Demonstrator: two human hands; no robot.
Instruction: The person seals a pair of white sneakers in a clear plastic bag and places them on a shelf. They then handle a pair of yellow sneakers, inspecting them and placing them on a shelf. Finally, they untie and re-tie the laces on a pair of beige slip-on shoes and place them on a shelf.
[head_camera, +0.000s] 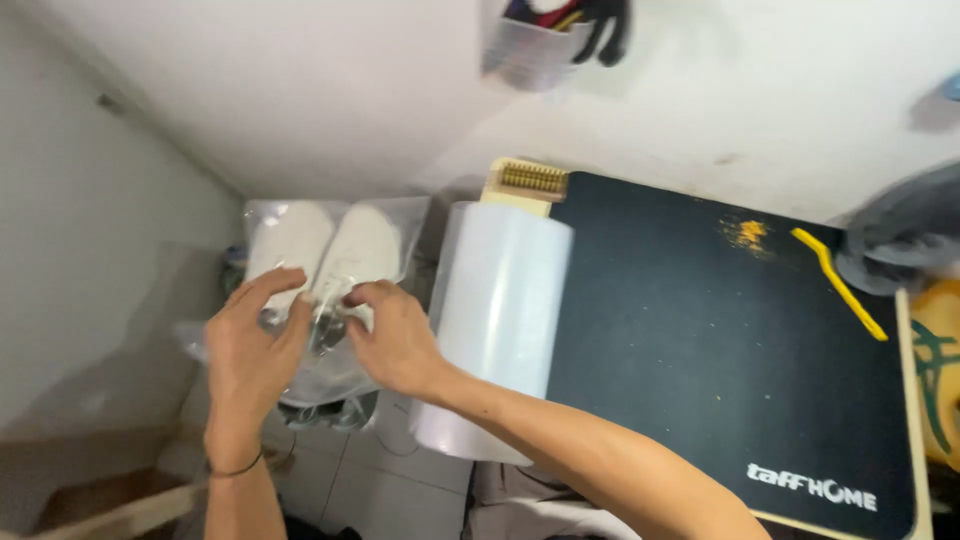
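A pair of white shoes (330, 240) lies inside a clear plastic bag (410, 225) to the left of the desk. My left hand (250, 345) rests on the bag's near left side, fingers spread over the plastic. My right hand (395, 335) pinches the bag's plastic near the middle, between the two shoes. Both hands grip the bag at its near end. The heels of the shoes are hidden under my hands.
A large roll of clear plastic film (495, 320) stands at the left edge of a black desk mat (720, 340). A wire brush (530, 182), a yellow tool (840, 283) and yellow crumbs (745, 233) lie on the mat. A container (535, 45) hangs on the white wall.
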